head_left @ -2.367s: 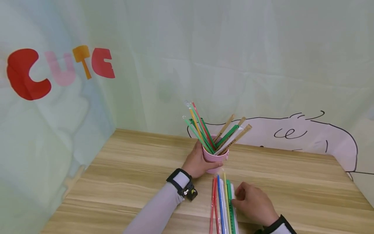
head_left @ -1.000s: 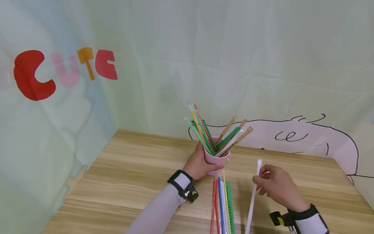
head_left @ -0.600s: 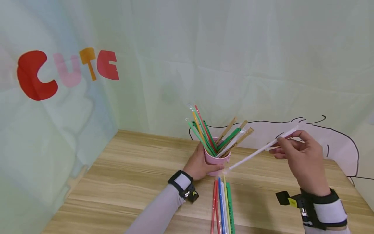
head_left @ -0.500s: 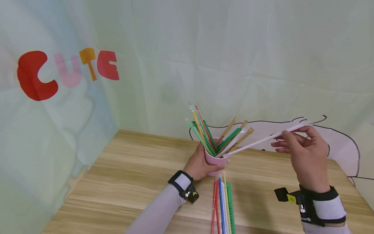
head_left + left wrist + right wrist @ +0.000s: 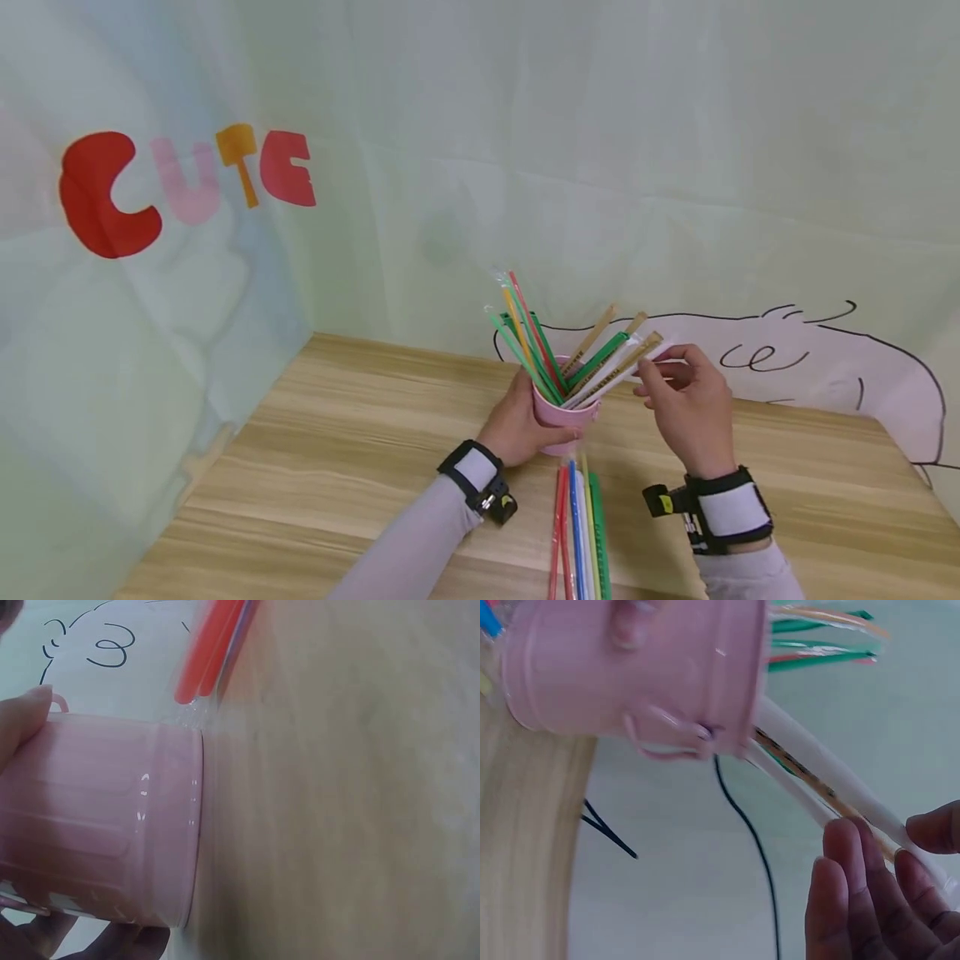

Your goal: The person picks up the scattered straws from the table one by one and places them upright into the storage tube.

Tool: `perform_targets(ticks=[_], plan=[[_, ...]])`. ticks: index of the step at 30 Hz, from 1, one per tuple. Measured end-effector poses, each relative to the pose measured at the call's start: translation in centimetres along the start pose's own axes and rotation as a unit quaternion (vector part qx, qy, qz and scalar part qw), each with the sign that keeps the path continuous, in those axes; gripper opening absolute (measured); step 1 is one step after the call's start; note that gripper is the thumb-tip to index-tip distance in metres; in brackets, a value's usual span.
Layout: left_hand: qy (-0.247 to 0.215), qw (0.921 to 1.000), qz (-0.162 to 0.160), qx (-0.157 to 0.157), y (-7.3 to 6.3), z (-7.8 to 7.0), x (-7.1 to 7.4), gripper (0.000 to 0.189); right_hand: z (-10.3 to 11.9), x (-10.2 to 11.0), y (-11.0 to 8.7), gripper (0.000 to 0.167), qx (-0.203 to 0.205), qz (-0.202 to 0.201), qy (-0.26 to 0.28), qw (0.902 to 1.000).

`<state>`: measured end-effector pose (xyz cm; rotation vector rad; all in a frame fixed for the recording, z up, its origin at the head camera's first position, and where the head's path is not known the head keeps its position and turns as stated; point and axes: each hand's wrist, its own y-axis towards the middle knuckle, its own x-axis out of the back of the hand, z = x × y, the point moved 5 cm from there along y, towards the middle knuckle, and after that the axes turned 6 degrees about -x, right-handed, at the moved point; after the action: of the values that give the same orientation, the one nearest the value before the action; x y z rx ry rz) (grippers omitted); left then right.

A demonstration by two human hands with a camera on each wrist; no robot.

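My left hand grips a small pink bucket standing on the table, its thumb across the front. The left wrist view shows the bucket's side with fingertips around it. Wrapped drinking straws, green, orange, red, white and brown, lean out of its top. My right hand pinches the upper part of a white wrapped straw, which slants down into the bucket at the right rim. In the right wrist view that white straw runs from the rim to the thumb and fingers.
In front of the bucket, a row of wrapped straws lies on the wooden table: red ones, a blue, a white, a yellow and a green. A printed backdrop closes the back and left sides.
My right hand picked up the white straw from the row's right end, lifted and tilted it, then moved left, bringing its lower end into the bucket. My left hand keeps its grip.
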<state>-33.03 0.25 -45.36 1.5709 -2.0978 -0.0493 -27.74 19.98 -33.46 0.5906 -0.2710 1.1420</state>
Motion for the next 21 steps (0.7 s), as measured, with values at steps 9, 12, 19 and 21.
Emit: perform_targets(ticks=[9, 12, 19, 21], plan=[[-0.004, 0.9999, 0.013, 0.004, -0.2, -0.5, -0.5, 0.106, -1.6, -2.0, -1.0, 0.023, -0.021, 0.002, -0.026, 0.9994], [-0.003, 0.9998, 0.020, 0.000, -0.3, -0.6, -0.6, 0.106, -2.1, -2.4, -1.2, 0.040, -0.050, 0.029, -0.027, 0.9979], [-0.001, 0.9998, 0.019, -0.005, -0.5, -0.9, -0.2, 0.105, -3.4, -4.5, -1.0, 0.080, -0.068, 0.166, 0.018, 0.9836], [-0.001, 0.9998, 0.021, -0.004, -0.6, -0.9, -0.2, 0.105, -3.9, -5.5, -1.0, 0.085, -0.044, 0.203, 0.046, 0.9772]])
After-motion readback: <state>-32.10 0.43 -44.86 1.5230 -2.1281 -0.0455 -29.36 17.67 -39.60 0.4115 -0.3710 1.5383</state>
